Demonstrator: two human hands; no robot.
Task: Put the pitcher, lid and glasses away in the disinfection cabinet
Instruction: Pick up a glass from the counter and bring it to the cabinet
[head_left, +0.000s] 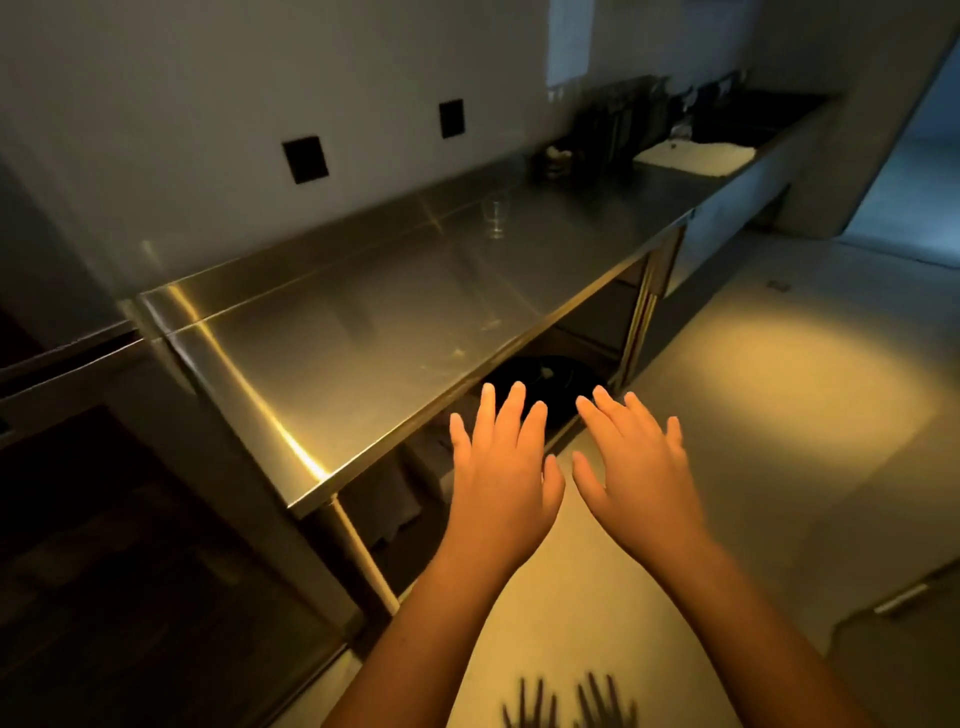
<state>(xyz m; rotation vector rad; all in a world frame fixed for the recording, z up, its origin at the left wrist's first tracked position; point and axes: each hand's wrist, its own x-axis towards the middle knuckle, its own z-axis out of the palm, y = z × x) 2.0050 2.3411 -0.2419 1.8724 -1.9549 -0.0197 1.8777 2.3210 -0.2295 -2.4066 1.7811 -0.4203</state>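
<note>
Left hand (501, 467), right hand (636, 467): fingers straight and spread, palms down, holding nothing, side by side just off the front edge of the stainless steel counter (363, 322). Clear drinking glass (493, 218): upright toward the counter's back, well apart from both hands; pitcher and lid not made out. Handling, by judgement: light, rigid, slick, breakable; grasp round the mid wall.

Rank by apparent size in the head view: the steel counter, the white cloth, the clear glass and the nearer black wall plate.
1. steel counter
2. white cloth, though farther off
3. black wall plate and clear glass look about alike; I do not rank them.
</note>
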